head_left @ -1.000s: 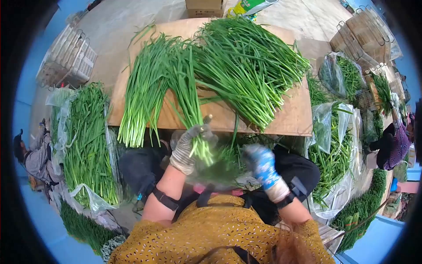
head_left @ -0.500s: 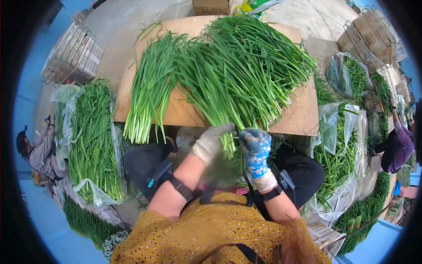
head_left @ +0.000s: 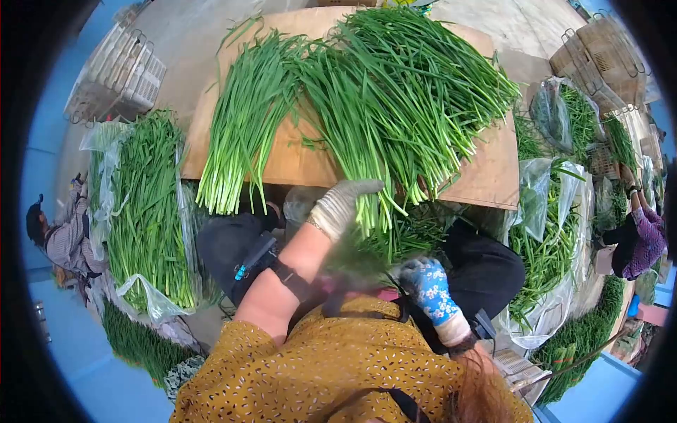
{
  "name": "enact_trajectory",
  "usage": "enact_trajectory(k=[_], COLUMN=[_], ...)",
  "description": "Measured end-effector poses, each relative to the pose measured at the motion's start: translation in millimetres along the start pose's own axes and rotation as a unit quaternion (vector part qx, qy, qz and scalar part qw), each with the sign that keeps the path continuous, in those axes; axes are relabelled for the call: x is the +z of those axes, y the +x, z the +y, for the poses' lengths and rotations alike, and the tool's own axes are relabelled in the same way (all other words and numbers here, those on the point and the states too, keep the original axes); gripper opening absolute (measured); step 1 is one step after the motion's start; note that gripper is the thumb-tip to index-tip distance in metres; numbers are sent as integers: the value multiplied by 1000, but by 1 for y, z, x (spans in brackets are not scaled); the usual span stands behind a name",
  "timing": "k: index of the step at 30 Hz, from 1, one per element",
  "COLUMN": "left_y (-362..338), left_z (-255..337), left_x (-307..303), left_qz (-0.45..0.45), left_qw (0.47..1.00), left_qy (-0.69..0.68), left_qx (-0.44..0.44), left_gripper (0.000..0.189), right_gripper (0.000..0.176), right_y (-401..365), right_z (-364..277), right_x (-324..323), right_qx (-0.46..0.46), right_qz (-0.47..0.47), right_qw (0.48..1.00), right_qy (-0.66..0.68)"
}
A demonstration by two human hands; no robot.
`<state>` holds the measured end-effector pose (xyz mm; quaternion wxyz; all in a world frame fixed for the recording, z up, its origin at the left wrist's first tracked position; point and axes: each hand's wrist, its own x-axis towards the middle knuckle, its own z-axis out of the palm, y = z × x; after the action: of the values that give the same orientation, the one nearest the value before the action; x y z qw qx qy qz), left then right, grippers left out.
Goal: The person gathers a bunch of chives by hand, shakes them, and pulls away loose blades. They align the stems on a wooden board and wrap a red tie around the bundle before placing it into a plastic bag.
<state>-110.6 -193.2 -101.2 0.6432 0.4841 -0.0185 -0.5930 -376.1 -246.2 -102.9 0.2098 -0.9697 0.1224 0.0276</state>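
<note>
My left hand [head_left: 343, 204], in a whitish knit glove, grips a bunch of garlic chives [head_left: 352, 134] near its pale stem ends. Those ends poke out below the fingers past the near edge of the wooden board [head_left: 289, 166]. My right hand [head_left: 427, 287], in a blue flowered glove, is closed and drawn back near my waist, apart from the bunch. Whatever its curled fingers hold is hidden. On the board, a smaller pile of chives [head_left: 243, 134] lies at left and a large heap [head_left: 430, 92] at right. A green blur hangs between my forearms.
Plastic-lined containers of chives stand at left [head_left: 144, 225] and right [head_left: 546, 243]. Loose greens [head_left: 409, 236] lie below the board between my knees. Stacked crates [head_left: 116, 77] stand at back left, more crates [head_left: 603, 60] at back right. One person [head_left: 67, 225] is at far left, another [head_left: 642, 236] at far right.
My right hand has left the stem ends and moved down toward my waist. The left hand keeps its hold on the bunch. The view has shifted slightly.
</note>
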Motion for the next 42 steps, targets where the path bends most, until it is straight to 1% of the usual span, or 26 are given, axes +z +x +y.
enact_trajectory(k=[1,2,4,6,7,9,13,16,18,20,21,24,26,27,28,29,30,31,32,34,35,37,38,40,41,42], left_y=[-4,-8,-15,-25,-25,-25,-31,-27,-26,-21,-17,-12,-11,-13,-18,-27,-32,-24,-18,-18,-19,-22,-25,-29,-28,-31], left_z=[3,5,11,12,7,7,8,1,-2,-6,-10,-18,-23,-20,-19,-9,-1,-9,-11,-12,-12,-12,-11,-4,-4,-2], left_x=[-2,-6,-9,-8,-1,-4,-14,-19,-7,-5,-7,-15,-22,-22,-23,-17,-15,-30,-41,-43,-41,-37,-35,-28,-28,-27], left_qz=[-4,-8,-18,-8,7,0,9,-3,-28,-4,9,38,26,35,36,34,33,4,-4,-9,-13,-20,-12,-1,-10,-7], left_qw=[1000,1000,999,999,999,1000,999,999,999,998,997,992,985,995,985,994,998,993,997,995,996,997,999,1000,999,999], left_qy=[9,18,21,26,15,2,-12,33,10,48,65,103,138,81,145,95,45,95,80,98,85,63,46,14,46,30], left_qx=[1,0,-28,-42,37,7,-48,7,42,28,29,65,101,49,85,39,-6,69,7,18,28,47,24,-19,0,-14], left_gripper=[27,27,29,35,26,25,28,33,35,30,28,25,27,24,23,23,24,27,30,28,29,31,32,34,32,31], right_gripper=[18,25,35,31,31,29,20,17,15,14,16,16,10,12,14,17,21,25,27,32,44,55,45,31,21,19], right_y=[-15,-12,-1,38,59,89,101,88,82,78,77,70,50,38,24,5,-10,-18,-15,3,8,56,71,92,95,95], right_z=[20,16,26,11,5,-1,-6,-26,-38,-44,-48,-50,-36,-34,-30,-19,-4,11,9,6,15,5,17,21,6,-9], right_x=[19,10,1,-4,-13,-21,3,-13,5,13,6,2,27,26,24,30,38,48,44,25,38,18,50,62,52,35], right_qx=[76,190,191,235,264,301,321,342,290,188,178,239,335,372,409,342,245,237,237,237,217,312,268,326,325,305], right_qz=[-189,-244,3,219,219,198,207,236,275,283,257,241,215,171,126,50,-32,-212,-190,-143,41,129,211,122,166,179], right_qw=[978,948,978,841,770,596,528,657,744,886,901,852,710,698,685,857,958,948,952,961,969,897,874,718,671,690], right_qy=[-42,-75,90,435,538,717,759,630,536,317,301,399,580,587,590,383,146,23,25,28,112,285,346,603,645,631])
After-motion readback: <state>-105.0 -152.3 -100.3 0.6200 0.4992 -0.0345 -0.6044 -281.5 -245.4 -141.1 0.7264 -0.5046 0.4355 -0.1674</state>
